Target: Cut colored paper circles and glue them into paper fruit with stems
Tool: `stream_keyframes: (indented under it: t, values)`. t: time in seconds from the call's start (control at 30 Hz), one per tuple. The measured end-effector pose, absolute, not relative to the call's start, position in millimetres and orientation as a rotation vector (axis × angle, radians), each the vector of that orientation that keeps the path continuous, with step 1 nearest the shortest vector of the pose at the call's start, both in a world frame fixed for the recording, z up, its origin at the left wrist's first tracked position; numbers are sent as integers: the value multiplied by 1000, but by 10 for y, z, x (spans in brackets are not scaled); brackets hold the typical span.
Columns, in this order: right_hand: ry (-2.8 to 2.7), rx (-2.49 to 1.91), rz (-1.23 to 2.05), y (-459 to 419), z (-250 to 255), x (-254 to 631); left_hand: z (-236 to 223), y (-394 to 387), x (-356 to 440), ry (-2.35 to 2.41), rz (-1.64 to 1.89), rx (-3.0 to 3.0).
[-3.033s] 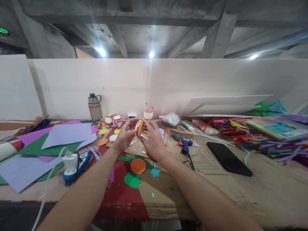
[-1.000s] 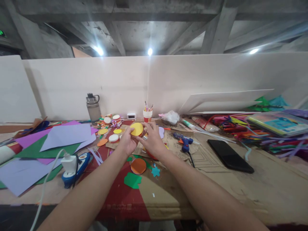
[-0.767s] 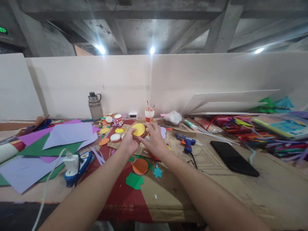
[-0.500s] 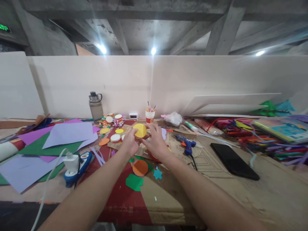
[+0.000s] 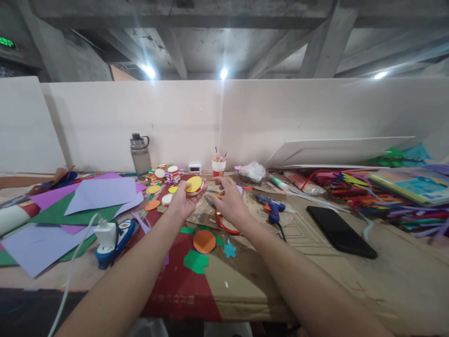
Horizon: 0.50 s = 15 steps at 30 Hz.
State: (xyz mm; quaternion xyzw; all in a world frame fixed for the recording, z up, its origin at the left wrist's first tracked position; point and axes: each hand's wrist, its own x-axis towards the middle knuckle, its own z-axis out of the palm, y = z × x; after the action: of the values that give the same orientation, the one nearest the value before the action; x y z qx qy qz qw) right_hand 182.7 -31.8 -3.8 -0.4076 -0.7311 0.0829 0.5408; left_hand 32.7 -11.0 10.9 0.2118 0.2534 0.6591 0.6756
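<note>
L hand [image 5: 183,200] fingers clamped on round pc [image 5: 194,184], yellow top w/ red & white side, tilted; R hand [image 5: 227,199] fingers apart.

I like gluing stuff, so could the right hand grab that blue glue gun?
Probably yes: the right hand looks empty, and the blue glue gun lies to its right, with nothing tall between them.

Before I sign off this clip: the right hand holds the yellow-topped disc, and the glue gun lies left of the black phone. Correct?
The hand is wrong. In the head view, the left hand holds the yellow-topped disc, not the right hand; the glue gun does lie left of the black phone.
</note>
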Motion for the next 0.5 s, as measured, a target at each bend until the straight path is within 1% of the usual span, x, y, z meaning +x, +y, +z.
stream_keyframes:
  t: [0.1, 0.2, 0.37, 0.5]
  values:
    - [-1740, -998, 234, -302, 3, 1879, 76, -95, 312, 598, 1444, 543]
    - [-1724, -1008, 255, -290, 25, 1919, 47, -112, 335, 664, 1512, 691]
    - [-1733, -1018, 257, -259, -22, 1912, 74, -233, 364, 826, 1777, 1162]
    - [-1694, -983, 280, -235, -77, 1868, 125, -345, 378, 890, 1786, 1563]
